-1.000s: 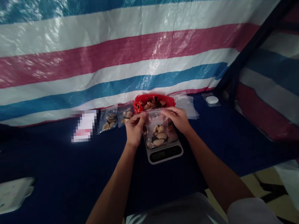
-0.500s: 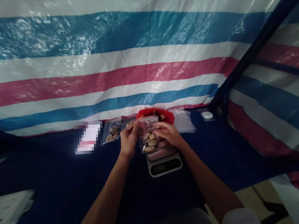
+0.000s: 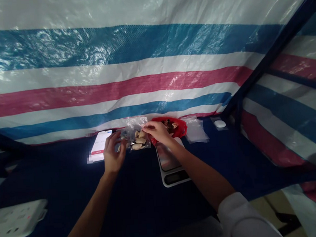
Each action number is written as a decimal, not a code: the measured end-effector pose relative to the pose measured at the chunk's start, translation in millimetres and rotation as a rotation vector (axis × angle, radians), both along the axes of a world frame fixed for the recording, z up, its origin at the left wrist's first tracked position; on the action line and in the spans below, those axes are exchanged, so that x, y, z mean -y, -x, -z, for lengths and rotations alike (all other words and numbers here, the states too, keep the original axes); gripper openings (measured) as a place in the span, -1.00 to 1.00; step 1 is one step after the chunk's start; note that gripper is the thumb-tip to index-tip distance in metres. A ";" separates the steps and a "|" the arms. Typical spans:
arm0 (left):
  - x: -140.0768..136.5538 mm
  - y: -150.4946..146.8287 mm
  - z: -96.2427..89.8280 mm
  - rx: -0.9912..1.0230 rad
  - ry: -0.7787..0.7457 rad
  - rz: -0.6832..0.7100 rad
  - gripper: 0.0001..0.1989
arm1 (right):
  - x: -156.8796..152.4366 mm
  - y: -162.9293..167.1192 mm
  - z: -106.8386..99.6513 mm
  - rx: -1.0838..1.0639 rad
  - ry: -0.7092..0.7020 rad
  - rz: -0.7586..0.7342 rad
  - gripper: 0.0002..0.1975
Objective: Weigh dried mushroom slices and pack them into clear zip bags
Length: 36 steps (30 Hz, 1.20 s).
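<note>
A clear zip bag (image 3: 140,141) with several pale, thick dried slices lies on the dark blue cloth, left of the kitchen scale (image 3: 167,162). My right hand (image 3: 157,130) pinches this bag's upper right side, its forearm crossing over the scale. To the left, my left hand (image 3: 114,149) is open, fingers apart and curved. It hovers over or touches another clear bag of slices (image 3: 123,144), mostly hidden behind the fingers; contact is unclear. Behind the scale sits a red plastic bag (image 3: 184,127) holding dark and pale pieces.
A lit phone (image 3: 99,142) lies beside my left hand. Flat clear bags (image 3: 196,130) are stacked right of the red bag, and a white oval object (image 3: 220,123) lies farther right. A white power strip (image 3: 19,219) is at lower left. Striped sheeting (image 3: 119,88) walls the back.
The bag of slices has moved left from above the scale onto the cloth, with my right hand on it. My left hand has let go of it and shifted left toward the other bag.
</note>
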State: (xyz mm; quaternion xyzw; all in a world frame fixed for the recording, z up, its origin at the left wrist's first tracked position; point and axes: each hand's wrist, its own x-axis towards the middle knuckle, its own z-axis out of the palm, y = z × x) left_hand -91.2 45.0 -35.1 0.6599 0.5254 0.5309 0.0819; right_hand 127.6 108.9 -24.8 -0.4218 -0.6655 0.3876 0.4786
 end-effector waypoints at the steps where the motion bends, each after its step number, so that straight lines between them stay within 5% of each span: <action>1: 0.9 7.1 2.1 -0.106 -0.071 0.000 -0.62 | -4.6 7.3 -2.9 0.028 0.011 0.010 -0.87; 8: -14.4 35.4 7.1 -0.584 -0.159 0.221 -0.44 | -31.1 61.6 -11.0 0.207 0.084 -0.035 -0.83; 19: -33.7 66.2 32.4 -0.696 -0.136 0.211 -0.50 | -38.0 77.1 -0.7 0.184 0.153 -0.107 -0.88; 22: -36.9 69.0 34.6 -0.695 -0.094 0.203 -0.55 | -25.7 64.9 -3.8 0.273 0.088 -0.086 -0.85; 28: -42.0 76.1 21.8 -0.676 0.000 0.332 -0.54 | 16.6 43.9 5.5 0.801 -0.261 -0.138 -0.73; 36: -47.2 63.2 28.3 -0.705 0.056 0.346 -0.51 | 33.5 33.9 27.2 0.951 -0.452 -0.120 -0.67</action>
